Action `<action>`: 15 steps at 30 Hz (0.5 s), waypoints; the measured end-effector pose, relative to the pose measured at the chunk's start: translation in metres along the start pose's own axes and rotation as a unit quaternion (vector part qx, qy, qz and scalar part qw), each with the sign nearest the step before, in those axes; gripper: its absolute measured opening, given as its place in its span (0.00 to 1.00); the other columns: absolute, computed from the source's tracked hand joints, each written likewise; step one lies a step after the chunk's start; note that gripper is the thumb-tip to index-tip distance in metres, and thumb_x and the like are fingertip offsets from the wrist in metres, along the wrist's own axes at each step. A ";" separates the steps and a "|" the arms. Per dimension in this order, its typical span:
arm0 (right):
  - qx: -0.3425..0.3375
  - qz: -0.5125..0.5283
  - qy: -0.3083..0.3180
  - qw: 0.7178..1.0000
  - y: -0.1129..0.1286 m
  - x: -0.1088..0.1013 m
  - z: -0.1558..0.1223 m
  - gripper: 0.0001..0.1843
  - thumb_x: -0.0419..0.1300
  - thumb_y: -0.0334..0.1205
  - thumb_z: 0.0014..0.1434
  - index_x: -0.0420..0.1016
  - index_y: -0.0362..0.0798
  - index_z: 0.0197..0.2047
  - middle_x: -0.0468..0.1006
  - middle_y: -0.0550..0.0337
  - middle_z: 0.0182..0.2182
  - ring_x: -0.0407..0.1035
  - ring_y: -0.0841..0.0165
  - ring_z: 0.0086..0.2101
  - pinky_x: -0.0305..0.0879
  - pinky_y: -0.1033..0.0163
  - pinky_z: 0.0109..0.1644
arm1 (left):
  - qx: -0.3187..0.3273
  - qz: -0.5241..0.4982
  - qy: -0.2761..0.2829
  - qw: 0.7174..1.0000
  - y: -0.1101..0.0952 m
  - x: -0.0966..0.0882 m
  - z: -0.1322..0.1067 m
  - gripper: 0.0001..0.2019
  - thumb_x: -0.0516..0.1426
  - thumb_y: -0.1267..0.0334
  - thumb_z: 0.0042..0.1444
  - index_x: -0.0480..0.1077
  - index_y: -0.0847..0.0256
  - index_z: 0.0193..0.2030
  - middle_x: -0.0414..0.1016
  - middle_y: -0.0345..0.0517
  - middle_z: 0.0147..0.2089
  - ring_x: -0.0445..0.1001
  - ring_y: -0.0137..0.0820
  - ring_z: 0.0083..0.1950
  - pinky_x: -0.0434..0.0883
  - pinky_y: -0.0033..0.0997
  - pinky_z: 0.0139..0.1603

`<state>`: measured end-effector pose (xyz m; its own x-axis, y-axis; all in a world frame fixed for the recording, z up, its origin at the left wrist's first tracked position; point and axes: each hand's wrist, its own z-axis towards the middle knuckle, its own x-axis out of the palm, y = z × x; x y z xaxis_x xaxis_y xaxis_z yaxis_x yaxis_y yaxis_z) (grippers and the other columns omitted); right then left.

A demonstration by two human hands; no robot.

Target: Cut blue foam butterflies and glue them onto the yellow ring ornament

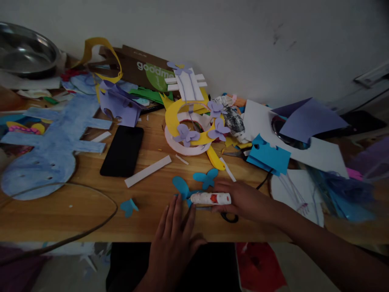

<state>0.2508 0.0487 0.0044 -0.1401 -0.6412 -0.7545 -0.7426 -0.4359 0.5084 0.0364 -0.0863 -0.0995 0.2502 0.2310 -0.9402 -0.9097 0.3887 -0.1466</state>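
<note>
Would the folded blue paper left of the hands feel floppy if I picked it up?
The blue paper is probably very light, since it looks thin. It may bend at its crease, but probably isn't limp: one side stands up by itself.

To the right of the black smartphone (122,151) and nearer, the left hand (174,239) touches a blue paper butterfly (181,186); the right hand (236,199) holds a white glue gun (205,198) against it. Right of the smartphone sits a yellow paper crown (172,120).
</note>
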 end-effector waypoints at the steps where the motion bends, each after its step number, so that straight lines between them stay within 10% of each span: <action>1: 0.001 0.002 0.002 1.000 0.000 0.000 0.000 0.24 0.61 0.60 0.63 0.76 0.52 0.53 0.79 0.54 0.47 0.74 0.58 0.48 0.68 0.57 0.49 | -0.001 -0.002 -0.004 1.000 0.000 0.000 0.000 0.37 0.58 0.42 0.60 0.62 0.62 0.70 0.59 0.70 0.72 0.63 0.53 0.71 0.68 0.49 0.64; 15: 0.037 0.019 -0.009 0.999 -0.003 -0.003 0.002 0.22 0.62 0.57 0.63 0.75 0.53 0.53 0.81 0.55 0.48 0.76 0.59 0.47 0.68 0.60 0.47 | -0.001 0.004 -0.006 1.000 0.001 0.001 0.000 0.38 0.57 0.40 0.60 0.62 0.61 0.70 0.62 0.70 0.71 0.64 0.52 0.70 0.68 0.48 0.64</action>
<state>0.2521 0.0531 0.0039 -0.1805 -0.6454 -0.7422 -0.7827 -0.3627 0.5057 0.0356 -0.0852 -0.1004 0.2476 0.2447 -0.9374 -0.9122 0.3849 -0.1405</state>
